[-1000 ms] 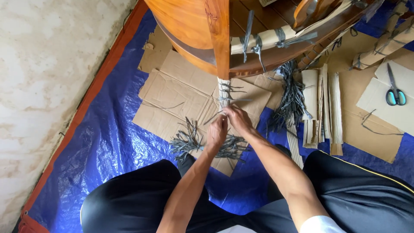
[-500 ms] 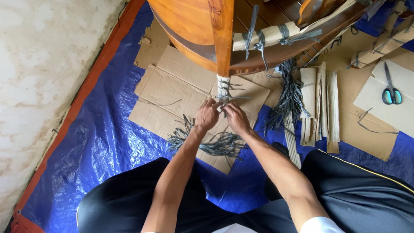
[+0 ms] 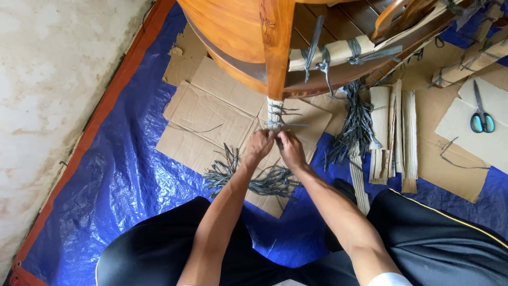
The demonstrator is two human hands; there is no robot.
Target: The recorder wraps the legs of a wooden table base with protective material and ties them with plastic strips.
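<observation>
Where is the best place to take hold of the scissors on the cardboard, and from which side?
Probably the teal handles: the scissors lie flat and closed on the cardboard piece, handles nearer the person and blades pointing away. Come from above on the handle end.

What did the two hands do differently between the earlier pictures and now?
The left hand came up from the grey strips to meet the right hand at the wrapped furniture leg. Both pinch there; what they grip is unclear. The scissors and cardboard stayed put.
</observation>
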